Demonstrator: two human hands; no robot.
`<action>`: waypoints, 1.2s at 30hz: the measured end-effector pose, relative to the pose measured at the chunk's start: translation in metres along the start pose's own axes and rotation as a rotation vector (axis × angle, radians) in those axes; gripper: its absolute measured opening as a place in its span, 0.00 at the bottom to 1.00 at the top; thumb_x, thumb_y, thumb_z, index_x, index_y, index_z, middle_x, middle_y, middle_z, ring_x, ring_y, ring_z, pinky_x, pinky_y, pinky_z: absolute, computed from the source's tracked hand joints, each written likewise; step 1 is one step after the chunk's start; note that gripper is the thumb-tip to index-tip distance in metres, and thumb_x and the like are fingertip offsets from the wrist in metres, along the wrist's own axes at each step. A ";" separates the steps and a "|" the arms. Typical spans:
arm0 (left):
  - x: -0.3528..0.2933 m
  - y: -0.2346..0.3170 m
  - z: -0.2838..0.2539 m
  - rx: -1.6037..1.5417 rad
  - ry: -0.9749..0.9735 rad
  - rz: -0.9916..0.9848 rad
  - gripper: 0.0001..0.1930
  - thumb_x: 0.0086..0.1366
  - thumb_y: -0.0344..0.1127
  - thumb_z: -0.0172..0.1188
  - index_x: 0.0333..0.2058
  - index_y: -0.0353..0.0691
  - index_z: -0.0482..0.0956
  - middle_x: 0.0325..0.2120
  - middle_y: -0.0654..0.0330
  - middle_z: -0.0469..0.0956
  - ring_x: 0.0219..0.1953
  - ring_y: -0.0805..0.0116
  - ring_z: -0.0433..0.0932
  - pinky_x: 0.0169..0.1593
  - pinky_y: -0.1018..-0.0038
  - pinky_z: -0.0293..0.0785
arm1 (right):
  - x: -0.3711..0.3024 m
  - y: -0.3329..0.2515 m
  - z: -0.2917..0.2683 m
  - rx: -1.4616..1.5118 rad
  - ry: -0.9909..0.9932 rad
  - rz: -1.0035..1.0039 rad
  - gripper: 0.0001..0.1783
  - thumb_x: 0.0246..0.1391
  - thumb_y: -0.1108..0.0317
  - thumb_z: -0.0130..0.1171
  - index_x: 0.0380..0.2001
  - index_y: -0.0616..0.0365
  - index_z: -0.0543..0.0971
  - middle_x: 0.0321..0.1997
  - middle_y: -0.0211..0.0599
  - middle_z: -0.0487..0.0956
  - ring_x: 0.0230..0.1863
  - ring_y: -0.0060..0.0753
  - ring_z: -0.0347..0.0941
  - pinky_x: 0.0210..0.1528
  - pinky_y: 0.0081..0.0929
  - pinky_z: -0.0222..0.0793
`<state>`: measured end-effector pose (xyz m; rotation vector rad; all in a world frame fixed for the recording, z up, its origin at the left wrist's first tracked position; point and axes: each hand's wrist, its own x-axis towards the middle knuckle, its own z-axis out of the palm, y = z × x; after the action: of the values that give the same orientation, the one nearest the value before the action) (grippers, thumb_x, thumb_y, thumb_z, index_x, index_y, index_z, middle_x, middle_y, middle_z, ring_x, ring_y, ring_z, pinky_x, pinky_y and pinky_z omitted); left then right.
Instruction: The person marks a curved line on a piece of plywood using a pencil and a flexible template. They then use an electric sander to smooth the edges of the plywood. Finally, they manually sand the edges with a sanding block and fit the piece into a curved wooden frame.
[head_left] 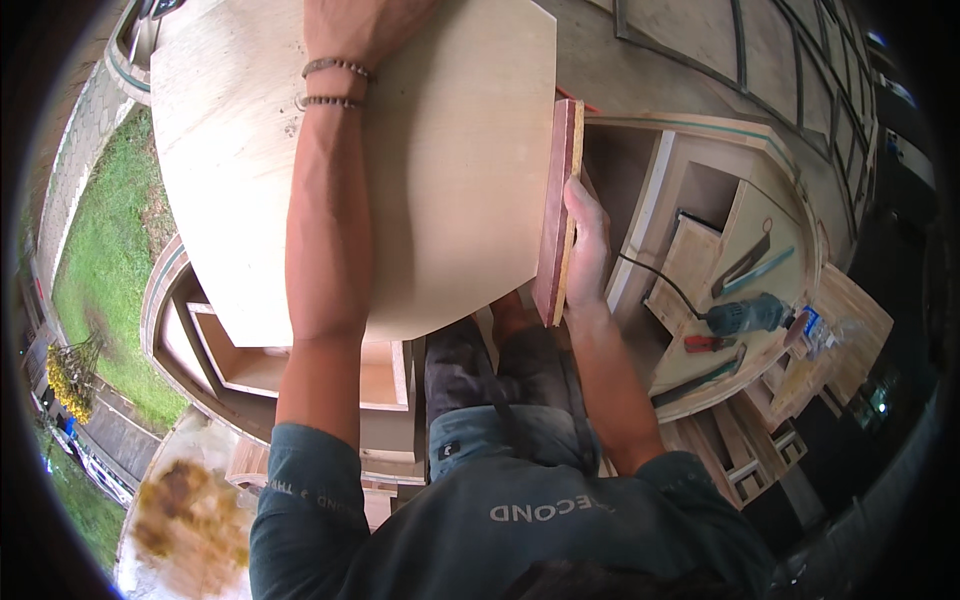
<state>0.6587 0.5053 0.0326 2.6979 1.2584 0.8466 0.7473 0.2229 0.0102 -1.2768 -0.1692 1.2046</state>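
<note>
A large pale plywood panel (450,150) with angled corners and a curved lower edge fills the upper middle. My left arm reaches across it. My left hand (385,22) is at the panel's far part, cut off by the top of the picture, so its fingers do not show. Along the panel's right edge stands a reddish-brown wooden strip (553,225) with a rough yellowish edge. My right hand (588,240) grips this strip from the right, thumb against its edge, the other fingers mostly hidden.
A curved wooden cabinet (805,215) lies around me, with a drawer box (240,360) at left. On its right part rest a corded teal power tool (745,316), a red-handled tool (708,343) and several flat strips. Grass (110,250) and yellow flowers (68,385) are at left.
</note>
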 end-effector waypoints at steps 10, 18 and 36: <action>0.007 -0.001 0.013 0.051 -0.136 -0.069 0.27 0.68 0.63 0.52 0.29 0.45 0.85 0.35 0.55 0.79 0.47 0.55 0.74 0.57 0.58 0.62 | 0.032 -0.013 0.010 -0.031 0.031 -0.010 0.28 0.67 0.57 0.48 0.64 0.64 0.68 0.57 0.38 0.73 0.59 0.29 0.68 0.62 0.29 0.61; 0.008 0.000 0.018 0.092 -0.189 -0.144 0.27 0.68 0.61 0.51 0.29 0.45 0.86 0.36 0.54 0.80 0.48 0.56 0.73 0.57 0.59 0.61 | -0.024 0.005 0.006 -0.047 0.086 -0.043 0.27 0.65 0.58 0.50 0.60 0.67 0.72 0.51 0.32 0.75 0.52 0.22 0.69 0.58 0.25 0.63; 0.009 -0.002 0.026 0.104 -0.085 -0.136 0.20 0.64 0.53 0.54 0.28 0.46 0.88 0.35 0.55 0.82 0.46 0.57 0.75 0.56 0.59 0.63 | 0.056 -0.010 0.001 -0.003 0.018 0.012 0.30 0.63 0.61 0.53 0.65 0.66 0.69 0.53 0.33 0.72 0.50 0.22 0.68 0.55 0.25 0.65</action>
<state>0.6748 0.5174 0.0139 2.6558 1.4855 0.6613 0.7763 0.2679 -0.0095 -1.2924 -0.1502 1.2025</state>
